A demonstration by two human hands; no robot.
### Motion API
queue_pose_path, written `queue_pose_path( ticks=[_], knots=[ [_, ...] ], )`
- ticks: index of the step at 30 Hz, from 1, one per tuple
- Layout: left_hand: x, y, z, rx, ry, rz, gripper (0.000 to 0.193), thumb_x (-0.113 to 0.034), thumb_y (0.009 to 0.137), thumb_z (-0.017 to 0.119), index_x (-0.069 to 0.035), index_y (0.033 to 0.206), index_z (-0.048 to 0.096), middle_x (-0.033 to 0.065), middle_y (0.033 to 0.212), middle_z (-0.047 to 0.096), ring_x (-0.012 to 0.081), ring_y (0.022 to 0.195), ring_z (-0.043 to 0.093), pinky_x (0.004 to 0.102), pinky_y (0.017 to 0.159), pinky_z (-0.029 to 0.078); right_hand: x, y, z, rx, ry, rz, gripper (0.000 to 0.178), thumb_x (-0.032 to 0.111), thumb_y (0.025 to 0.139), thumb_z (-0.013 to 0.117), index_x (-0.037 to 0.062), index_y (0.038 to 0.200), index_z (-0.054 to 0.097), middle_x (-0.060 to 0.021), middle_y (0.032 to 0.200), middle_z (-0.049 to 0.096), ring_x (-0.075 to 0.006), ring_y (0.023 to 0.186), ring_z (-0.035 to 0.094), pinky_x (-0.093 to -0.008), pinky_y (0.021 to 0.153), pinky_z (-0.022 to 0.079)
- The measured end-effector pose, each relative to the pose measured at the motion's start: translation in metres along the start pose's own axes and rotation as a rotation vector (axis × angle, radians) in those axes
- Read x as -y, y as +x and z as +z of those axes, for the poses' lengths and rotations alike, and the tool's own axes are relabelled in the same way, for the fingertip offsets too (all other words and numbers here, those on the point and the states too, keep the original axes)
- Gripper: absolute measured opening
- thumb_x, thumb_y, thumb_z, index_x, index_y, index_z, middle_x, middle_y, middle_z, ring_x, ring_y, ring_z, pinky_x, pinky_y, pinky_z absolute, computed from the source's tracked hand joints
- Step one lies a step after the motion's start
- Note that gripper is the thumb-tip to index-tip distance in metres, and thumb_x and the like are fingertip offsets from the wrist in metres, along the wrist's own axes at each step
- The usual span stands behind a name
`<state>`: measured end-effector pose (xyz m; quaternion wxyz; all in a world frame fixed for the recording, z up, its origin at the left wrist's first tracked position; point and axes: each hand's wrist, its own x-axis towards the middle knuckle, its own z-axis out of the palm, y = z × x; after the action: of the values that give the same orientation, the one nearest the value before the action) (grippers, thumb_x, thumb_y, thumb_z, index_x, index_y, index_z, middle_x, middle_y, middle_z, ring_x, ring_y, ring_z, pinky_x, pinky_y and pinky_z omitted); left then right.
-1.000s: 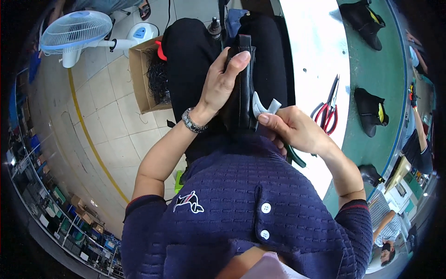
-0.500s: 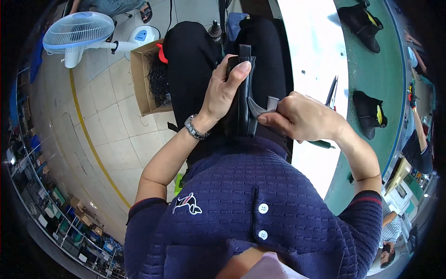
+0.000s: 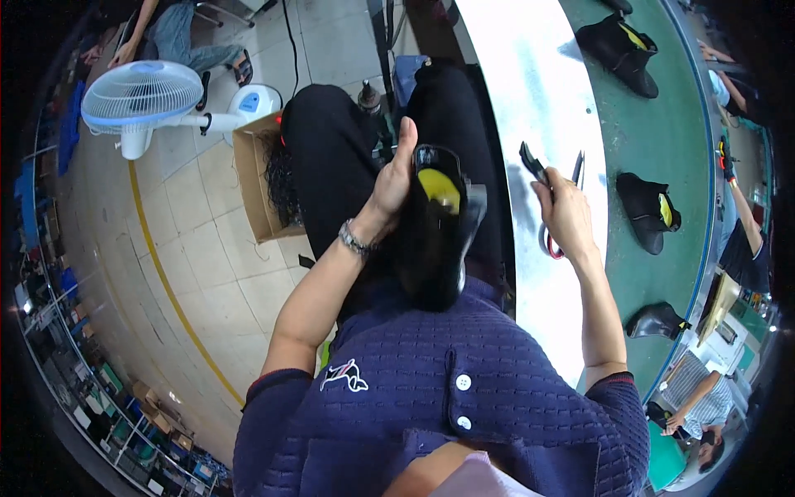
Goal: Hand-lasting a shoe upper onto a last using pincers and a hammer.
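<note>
Black boot (image 3: 426, 257) grasped in your left hand (image 3: 391, 190), thumb extended; your right hand (image 3: 570, 215) stretches over the white desk (image 3: 542, 323) at a dark tool (image 3: 532, 159), grip unclear.

The right grip (image 3: 568, 217) has moved from beside the boot (image 3: 424, 257) to a dark tool (image 3: 532, 161) over the surface (image 3: 542, 331). Yellow lining (image 3: 439, 187) now shows inside the boot.

From far off I see pale floor tiles (image 3: 203, 240), a yellow line (image 3: 155, 263), a white fan (image 3: 137, 120) and a shiny white bench (image 3: 530, 74).
</note>
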<state>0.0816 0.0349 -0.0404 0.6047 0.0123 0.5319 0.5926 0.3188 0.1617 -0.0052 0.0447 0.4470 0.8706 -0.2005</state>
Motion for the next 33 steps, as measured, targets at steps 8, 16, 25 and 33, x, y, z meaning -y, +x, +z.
queue_pose_path(
  ticks=[8, 16, 25, 33],
  knots=[
    [-0.048, 0.0, 0.029, 0.436, 0.291, 0.114, 0.096, -0.075, 0.09, 0.002, -0.001, 0.074, 0.062, 0.0106, 0.07, 0.062, 0.0178, 0.067, 0.059, 0.0279, 0.07, 0.049, -0.011, 0.013, 0.003, -0.222, -0.056, -0.167, 0.066, -0.001, 0.071, 0.07, 0.0099, 0.133, 0.051, -0.0186, 0.129, 0.049, -0.0345, 0.118, 0.051, -0.0445, 0.097, 0.044],
    [-0.071, 0.03, 0.072, 1.216, -0.515, -0.271, 0.087, -0.068, 0.095, 0.017, 0.006, 0.1, 0.063, 0.0249, 0.097, 0.064, 0.0388, 0.101, 0.059, 0.0479, 0.092, 0.046, 0.027, 0.01, -0.004, 0.114, 0.791, -0.549, 0.084, 0.027, 0.058, 0.088, 0.0032, 0.13, 0.051, -0.0166, 0.127, 0.055, -0.0339, 0.12, 0.052, -0.0414, 0.102, 0.041],
    [-0.046, 0.025, 0.091, 0.402, -0.13, -0.146, 0.066, -0.057, 0.099, 0.035, -0.003, 0.136, 0.041, 0.0174, 0.129, 0.053, 0.032, 0.12, 0.053, 0.0456, 0.102, 0.041, -0.007, -0.052, -0.016, -0.424, 1.55, 0.338, 0.052, 0.019, 0.07, 0.081, -0.0047, 0.113, 0.062, -0.007, 0.099, 0.067, -0.0135, 0.088, 0.062, -0.0281, 0.082, 0.048],
    [-0.058, 0.016, 0.079, 0.411, -0.088, -0.015, 0.062, -0.051, 0.102, 0.03, -0.002, 0.138, 0.041, 0.0208, 0.133, 0.051, 0.0372, 0.12, 0.053, 0.0484, 0.103, 0.041, -0.113, 0.064, -0.039, -1.093, 1.105, 0.531, 0.063, 0.036, 0.083, 0.072, -0.013, 0.117, 0.054, -0.0181, 0.106, 0.067, -0.0224, 0.099, 0.063, -0.0305, 0.09, 0.045]
  ],
)
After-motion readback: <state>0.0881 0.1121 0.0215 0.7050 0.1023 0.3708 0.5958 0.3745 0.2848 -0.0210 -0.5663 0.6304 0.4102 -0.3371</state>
